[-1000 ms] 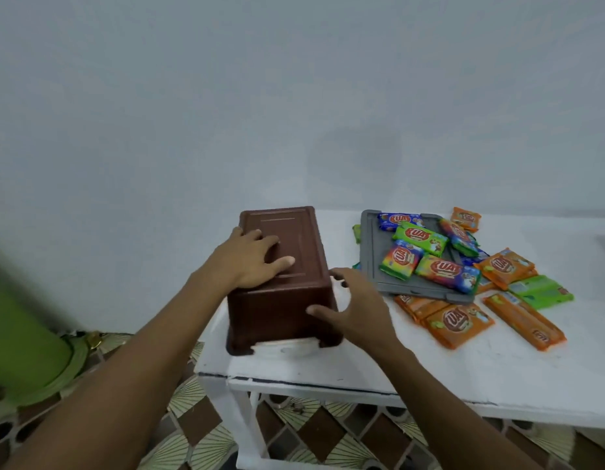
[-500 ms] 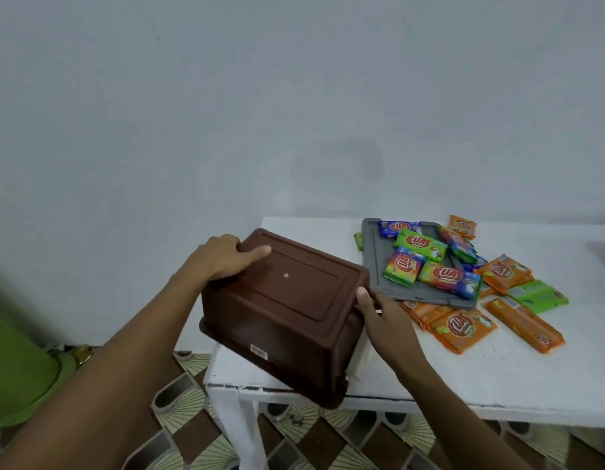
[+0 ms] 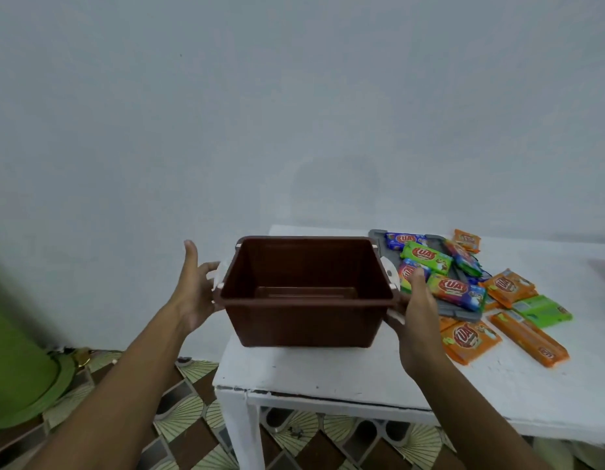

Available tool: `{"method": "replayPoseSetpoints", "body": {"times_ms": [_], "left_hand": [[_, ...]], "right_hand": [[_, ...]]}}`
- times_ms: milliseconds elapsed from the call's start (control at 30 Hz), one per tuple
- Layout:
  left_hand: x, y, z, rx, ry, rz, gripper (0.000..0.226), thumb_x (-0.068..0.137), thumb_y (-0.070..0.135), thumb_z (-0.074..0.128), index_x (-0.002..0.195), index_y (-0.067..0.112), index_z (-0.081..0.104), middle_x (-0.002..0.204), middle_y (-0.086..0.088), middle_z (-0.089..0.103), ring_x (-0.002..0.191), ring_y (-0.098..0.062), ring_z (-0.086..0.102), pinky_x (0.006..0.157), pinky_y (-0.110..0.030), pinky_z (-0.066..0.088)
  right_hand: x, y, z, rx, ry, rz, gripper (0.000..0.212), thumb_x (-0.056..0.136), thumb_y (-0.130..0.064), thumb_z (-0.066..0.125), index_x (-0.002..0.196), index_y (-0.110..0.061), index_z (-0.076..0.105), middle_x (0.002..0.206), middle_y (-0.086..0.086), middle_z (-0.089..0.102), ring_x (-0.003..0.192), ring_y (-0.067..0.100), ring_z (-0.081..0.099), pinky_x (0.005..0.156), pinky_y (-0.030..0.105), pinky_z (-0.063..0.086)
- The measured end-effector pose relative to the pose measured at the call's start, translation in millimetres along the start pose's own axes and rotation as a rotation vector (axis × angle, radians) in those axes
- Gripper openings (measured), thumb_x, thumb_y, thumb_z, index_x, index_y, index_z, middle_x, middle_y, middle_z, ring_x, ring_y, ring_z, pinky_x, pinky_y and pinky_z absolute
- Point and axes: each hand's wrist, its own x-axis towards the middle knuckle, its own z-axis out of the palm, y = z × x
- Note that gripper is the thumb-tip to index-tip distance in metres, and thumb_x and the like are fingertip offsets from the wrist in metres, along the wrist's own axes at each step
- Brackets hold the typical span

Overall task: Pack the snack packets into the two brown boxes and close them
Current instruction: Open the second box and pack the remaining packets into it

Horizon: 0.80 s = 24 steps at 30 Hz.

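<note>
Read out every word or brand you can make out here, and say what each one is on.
"KUA", a last letter unclear: green packet on the grey tray.
"KUA": multicoloured packet on that tray.
"KUA": orange packet on the table.
Small print on all packets: too blurred to read.
Brown box: no text shows.

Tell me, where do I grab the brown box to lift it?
Grab the brown box by its two short ends, one hand from each side, your fingers under the sticking-out rim beside the white latches. It stands upright and wide, so that should keep it level.
</note>
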Motion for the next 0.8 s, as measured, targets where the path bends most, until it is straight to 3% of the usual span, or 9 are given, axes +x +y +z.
{"method": "replayPoseSetpoints", "body": {"times_ms": [67,167,333,433,533,667,733,800], "left_hand": [[-3,-4,4,0.063,-0.036,-0.032,0.081,0.082,0.082,0.033,0.118,0.016,0.062,0.107,-0.011,0.071,0.103,-0.03,0.067,0.094,-0.05,0.051],[-6,-5,13,0.324,-0.001,0.057,0.055,0.091,0.064,0.046,0.118,0.021,0.064,0.114,-0.005,0.069,0.107,-0.024,0.064,0.087,-0.043,0.054],[-4,-1,24,0.808,0.236,0.315,0.072,0.09,0.056,0.054,0.148,0.018,0.034,0.153,-0.009,0.033,0.136,-0.029,0.04,0.107,-0.047,0.039],[-4,1,32,1.101,0.185,0.485,0.064,0.092,0.055,0.051,0.143,0.017,0.043,0.149,-0.009,0.036,0.135,-0.027,0.04,0.109,-0.043,0.035],[-2,0,38,1.356,0.162,0.491,0.066,0.091,0.062,0.043,0.141,0.019,0.047,0.15,-0.007,0.036,0.134,-0.027,0.041,0.111,-0.046,0.033],[-4,1,55,1.581,0.185,0.63,0.067,0.092,0.066,0.036,0.144,0.024,0.043,0.159,-0.007,0.021,0.148,-0.024,0.012,0.117,-0.054,0.002],[-6,7,71,1.583,0.122,0.717,0.071,0.09,0.07,0.03,0.142,0.023,0.045,0.156,-0.006,0.027,0.147,-0.024,0.017,0.117,-0.053,0.003],[-9,11,97,1.568,-0.014,0.821,0.081,0.084,0.076,0.022,0.139,0.023,0.049,0.148,-0.003,0.039,0.14,-0.022,0.029,0.118,-0.049,0.016]], "right_hand": [[-1,8,-7,-0.074,0.021,0.012,0.031,0.1,-0.044,0.042,0.103,-0.02,0.062,0.097,0.012,0.067,0.101,0.027,0.065,0.08,0.038,0.054],[1,12,-15,-0.169,0.029,0.017,0.025,0.1,-0.031,0.047,0.11,-0.013,0.061,0.1,0.013,0.067,0.103,0.029,0.064,0.083,0.042,0.055],[6,13,-20,-0.298,0.085,-0.037,0.021,0.097,-0.032,0.054,0.114,-0.02,0.058,0.112,0.007,0.064,0.109,0.023,0.058,0.086,0.04,0.049],[8,11,-21,-0.356,0.053,-0.073,0.023,0.097,-0.029,0.055,0.117,-0.018,0.057,0.11,0.006,0.064,0.107,0.021,0.058,0.083,0.035,0.049],[10,7,-25,-0.411,0.063,-0.121,0.025,0.097,-0.027,0.056,0.12,-0.019,0.056,0.11,0.003,0.062,0.103,0.017,0.058,0.071,0.026,0.048],[19,8,-36,-0.49,0.074,-0.191,0.025,0.096,-0.03,0.057,0.12,-0.021,0.058,0.12,0.001,0.057,0.11,0.017,0.054,0.079,0.027,0.048],[25,6,-44,-0.518,0.088,-0.2,0.021,0.097,-0.03,0.055,0.115,-0.022,0.06,0.12,-0.002,0.056,0.105,0.012,0.052,0.08,0.028,0.044],[34,4,-58,-0.61,0.104,-0.234,0.016,0.096,-0.028,0.056,0.11,-0.02,0.062,0.115,-0.003,0.057,0.097,0.009,0.052,0.08,0.028,0.044]]}}
